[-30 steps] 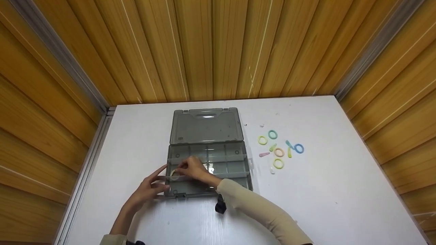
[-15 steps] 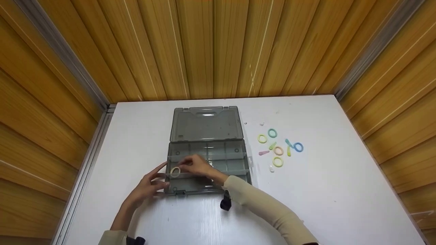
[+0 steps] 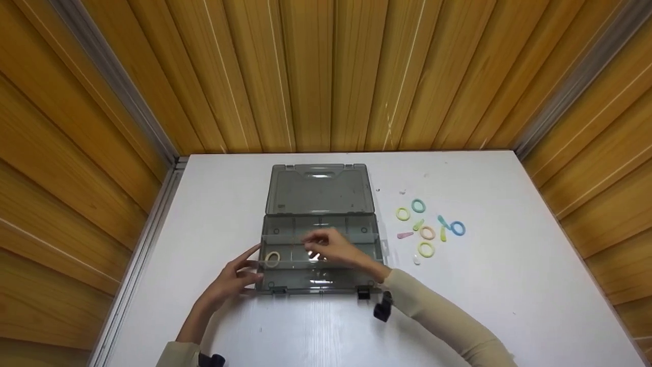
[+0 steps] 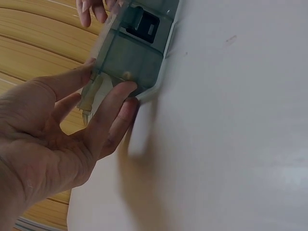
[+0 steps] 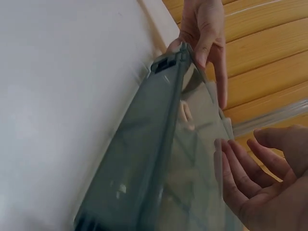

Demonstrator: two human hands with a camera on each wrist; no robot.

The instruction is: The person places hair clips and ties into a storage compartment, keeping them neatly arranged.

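An open grey see-through compartment box (image 3: 326,278) lies on the table, its lid (image 3: 321,191) folded back. At its left end my left hand (image 3: 229,280) holds the wall, thumb near the front corner. The left wrist view shows these fingers (image 4: 113,103) on the box's end. A pale hair tie (image 3: 272,259) stands tilted at the left of the middle row, against the clear divider. Above the middle of the box is my right hand (image 3: 333,247), fingers loosely bent with nothing in them. In the right wrist view its fingers (image 5: 240,168) are beside a clear divider.
Right of the box lie loose hair ties, among them a blue one (image 3: 457,228), a peach one (image 3: 427,233) and a teal one (image 3: 418,205). Small hair clips lie among them, one pink (image 3: 405,235). Wood-patterned walls (image 3: 326,76) enclose the white table (image 3: 458,306).
My right hand has let go of the pale hair tie and moved right, away from it. The hair tie stays in the box. My left hand keeps its place on the box.
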